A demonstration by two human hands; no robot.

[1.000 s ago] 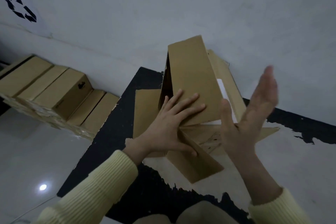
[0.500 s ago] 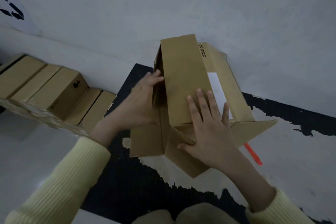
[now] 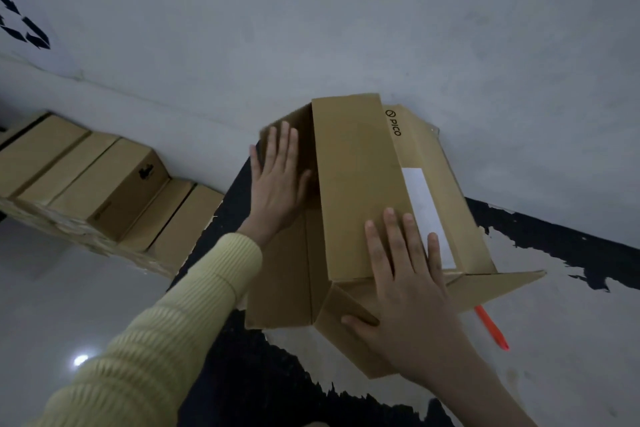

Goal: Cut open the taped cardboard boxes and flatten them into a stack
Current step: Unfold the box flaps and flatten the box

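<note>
The cardboard box point(image 3: 356, 184) lies on the floor point(image 3: 561, 378), its far end up against the wall point(image 3: 311, 28). Its long axis runs away from the person, from the near open end toward the wall, leaning a little to the left at the far end. The flaps at the near end are splayed out flat on the floor, one pointing right, one toward the person. A white label point(image 3: 427, 215) and the print "PICO" point(image 3: 393, 123) sit on the right-hand panel.

The left hand point(image 3: 278, 184) lies flat with straight fingers on the box's left side panel, which leans outward. The right hand point(image 3: 408, 288) lies flat on the top panel at the near end, fingers spread, thumb on the flap below. The hands are apart and neither grips anything.

An orange tool point(image 3: 491, 329), possibly a cutter, lies on the floor just beside the right flap. A row of closed boxes point(image 3: 104, 184) stands along the wall at the left, below a recycling sign point(image 3: 24, 28).
</note>
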